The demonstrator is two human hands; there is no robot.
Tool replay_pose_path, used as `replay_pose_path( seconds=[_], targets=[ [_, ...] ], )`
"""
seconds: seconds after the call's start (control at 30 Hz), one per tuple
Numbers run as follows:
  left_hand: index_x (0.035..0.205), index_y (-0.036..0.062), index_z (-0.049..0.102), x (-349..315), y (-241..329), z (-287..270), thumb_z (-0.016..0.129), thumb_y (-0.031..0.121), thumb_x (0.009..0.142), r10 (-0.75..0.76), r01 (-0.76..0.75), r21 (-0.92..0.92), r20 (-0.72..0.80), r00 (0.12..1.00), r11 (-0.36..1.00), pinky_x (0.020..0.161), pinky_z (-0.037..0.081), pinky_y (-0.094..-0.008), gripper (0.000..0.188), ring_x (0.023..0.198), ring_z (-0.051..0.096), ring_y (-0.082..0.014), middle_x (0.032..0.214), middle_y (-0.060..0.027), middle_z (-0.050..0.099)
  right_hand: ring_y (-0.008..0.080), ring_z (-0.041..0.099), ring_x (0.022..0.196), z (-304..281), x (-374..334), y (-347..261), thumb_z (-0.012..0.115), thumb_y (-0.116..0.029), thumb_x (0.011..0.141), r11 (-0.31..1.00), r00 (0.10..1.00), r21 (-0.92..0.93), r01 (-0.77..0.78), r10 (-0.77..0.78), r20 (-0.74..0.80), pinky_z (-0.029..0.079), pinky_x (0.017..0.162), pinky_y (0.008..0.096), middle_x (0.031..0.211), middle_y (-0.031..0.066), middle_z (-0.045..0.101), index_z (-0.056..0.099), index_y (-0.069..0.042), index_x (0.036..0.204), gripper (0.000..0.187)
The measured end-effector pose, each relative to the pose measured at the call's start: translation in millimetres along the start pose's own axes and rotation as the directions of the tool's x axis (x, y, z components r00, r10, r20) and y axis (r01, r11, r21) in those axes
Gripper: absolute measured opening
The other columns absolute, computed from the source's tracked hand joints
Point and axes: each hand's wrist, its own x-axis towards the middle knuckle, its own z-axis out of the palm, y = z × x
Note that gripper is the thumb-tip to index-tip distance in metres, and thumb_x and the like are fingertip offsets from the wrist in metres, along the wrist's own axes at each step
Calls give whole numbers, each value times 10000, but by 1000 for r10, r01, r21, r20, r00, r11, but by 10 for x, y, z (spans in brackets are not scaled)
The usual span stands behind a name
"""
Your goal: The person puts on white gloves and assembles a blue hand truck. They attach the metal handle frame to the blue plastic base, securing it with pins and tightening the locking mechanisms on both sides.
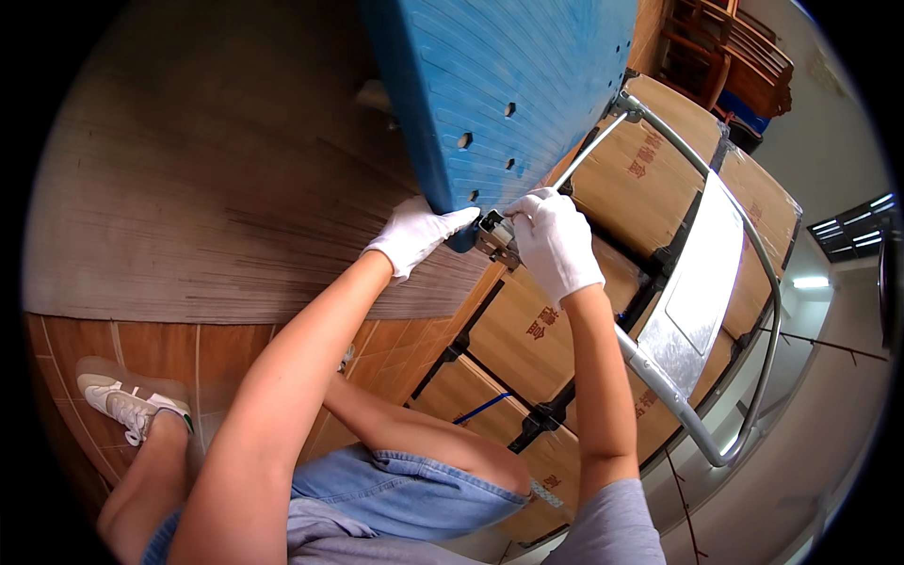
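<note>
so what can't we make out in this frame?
All head view:
- Left hand fingers: mostly hidden by the hand itself and the panel corner.
- Bracket: partly behind the right hand, so its full shape and the exact finger contact don't show.
- Panel's far end: cut off by the top edge.
- Pale thing beyond the panel: too dim and partly covered by the panel to identify.

Brown tiled floor (pixel 158 344) under grey mat (pixel 169 235) — wooden furniture (pixel 753 68) stands near pale wall (pixel 812 141) — strip light (pixel 812 282) glows.
</note>
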Motion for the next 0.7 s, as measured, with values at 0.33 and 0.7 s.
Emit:
replay_pose_path(
  seconds=[0.33, 0.7],
  targets=[
    [1177, 25, 614, 43, 6, -46, 712, 365, 838, -37, 36, 11, 94, 995, 999, 927, 437, -305, 490, 1041, 573, -172, 1110, -111, 641, 332, 644, 925, -135, 304, -109, 490, -131, 850, 997, 955, -1, -82, 79, 285, 509, 832, 410, 978, 191, 652, 692, -20, 898, 235],
    [1137, 9, 624, 22, -72, 53, 720, 336, 840, -31, 38, -167, 43, 999, 985, 902, 442, -305, 451, 999, 580, -165, 1069, -103, 646, 274, 679, 755, -42, -484, -41, 706, -443, 784, 934, 936, -253, -251, 302, 183, 539, 676, 408, 815, 114, 663, 630, -83, 983, 418]
  ],
)
